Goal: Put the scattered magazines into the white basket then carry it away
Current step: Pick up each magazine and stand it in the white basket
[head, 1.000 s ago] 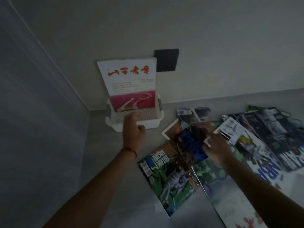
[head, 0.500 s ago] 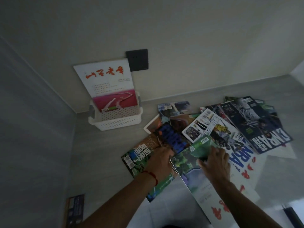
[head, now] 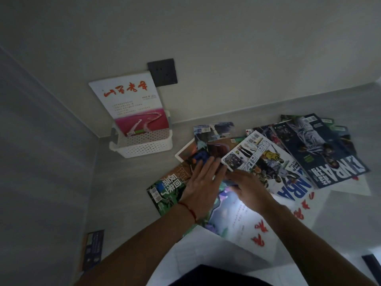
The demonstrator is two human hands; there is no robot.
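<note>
The left hand lay flat, fingers straight, on the scattered magazines; the right hand, beside it, pinched a cover's edge. The white basket stood beyond and leftward, against the wall, nearer the left hand.

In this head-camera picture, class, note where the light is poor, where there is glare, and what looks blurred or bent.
Head view: the whole scene is dim and grey; one bright glare patch washes out the glossy cover just under the right hand; the left hand shows soft blur at its fingertips; the wall edge beside the white basket slants steeply, a wide-angle effect.
</note>
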